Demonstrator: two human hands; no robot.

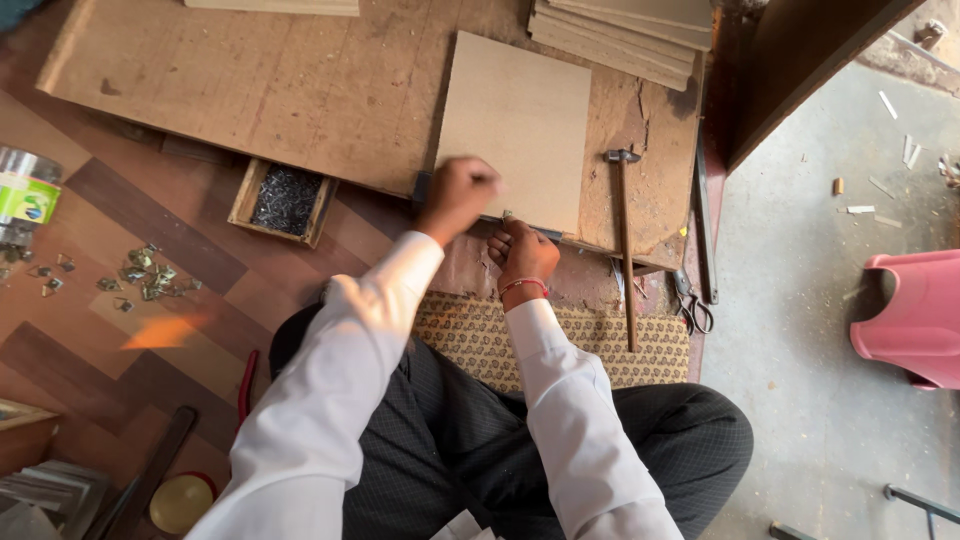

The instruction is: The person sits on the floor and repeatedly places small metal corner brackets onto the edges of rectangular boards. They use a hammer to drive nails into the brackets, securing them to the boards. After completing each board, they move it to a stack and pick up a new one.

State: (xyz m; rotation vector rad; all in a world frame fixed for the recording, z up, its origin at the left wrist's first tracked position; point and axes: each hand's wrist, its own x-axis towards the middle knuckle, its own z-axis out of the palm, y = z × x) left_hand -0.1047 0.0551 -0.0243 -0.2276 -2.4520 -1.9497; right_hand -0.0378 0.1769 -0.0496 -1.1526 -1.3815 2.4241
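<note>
Left hand [458, 193] clenched, pressing near edge of brown board [515, 125]; right hand [522, 253] pinching small fastener there — hammer [625, 240] idle at right, fixing barely begun.

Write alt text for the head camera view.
Seen from above, a seated person's left hand and right hand press at the near edge of a tan board on a worn wooden work surface. A hammer lies right, a tray of nails left.

green-labelled clear jar [25, 195] (far left), floor
</note>
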